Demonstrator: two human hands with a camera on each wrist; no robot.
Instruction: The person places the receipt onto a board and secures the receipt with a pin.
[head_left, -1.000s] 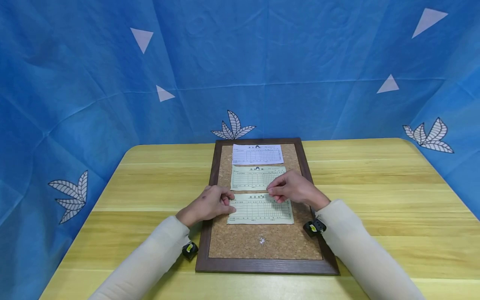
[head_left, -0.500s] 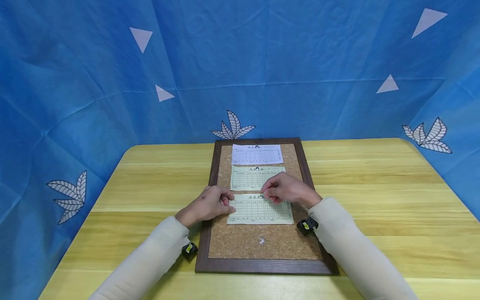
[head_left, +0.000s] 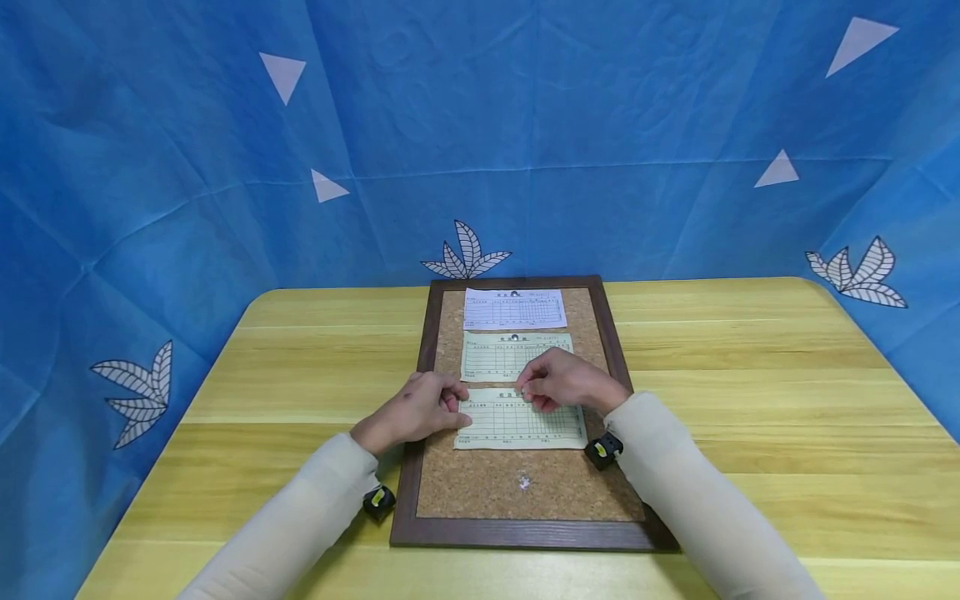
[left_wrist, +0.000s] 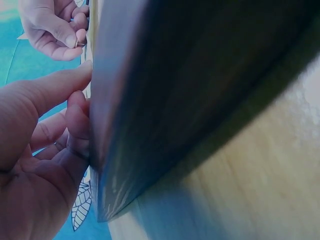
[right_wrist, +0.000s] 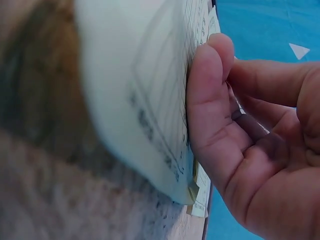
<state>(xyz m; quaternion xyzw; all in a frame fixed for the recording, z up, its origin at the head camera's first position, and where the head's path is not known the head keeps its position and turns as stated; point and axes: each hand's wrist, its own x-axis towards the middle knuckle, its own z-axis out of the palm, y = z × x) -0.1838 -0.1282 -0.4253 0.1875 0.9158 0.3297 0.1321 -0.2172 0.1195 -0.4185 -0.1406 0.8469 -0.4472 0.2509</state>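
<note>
A framed cork board [head_left: 468,493] lies on the table with three printed paper slips on it, one above another. My left hand [head_left: 412,407] rests at the left edge of the lowest pale green slip [head_left: 495,423], thumb and fingertips on the paper. Over that slip's top edge, my right hand [head_left: 566,379] pinches a thin metal pin [left_wrist: 79,45], which shows between thumb and finger in the left wrist view. Its fingers overlap the lower part of the middle green slip [head_left: 487,357]. Farthest up lies a pale lilac slip [head_left: 495,312].
Several tiny shiny pieces [head_left: 524,482] lie together on the cork below the slips. The dark wooden frame [head_left: 532,533] rises around the board's edge. A yellow wooden table [head_left: 750,367] carries the board, and a blue cloth [head_left: 600,125] hangs behind.
My right hand has moved left and slightly down along the lowest slip's top edge, coming to its top middle. The left hand and the slips have stayed put.
</note>
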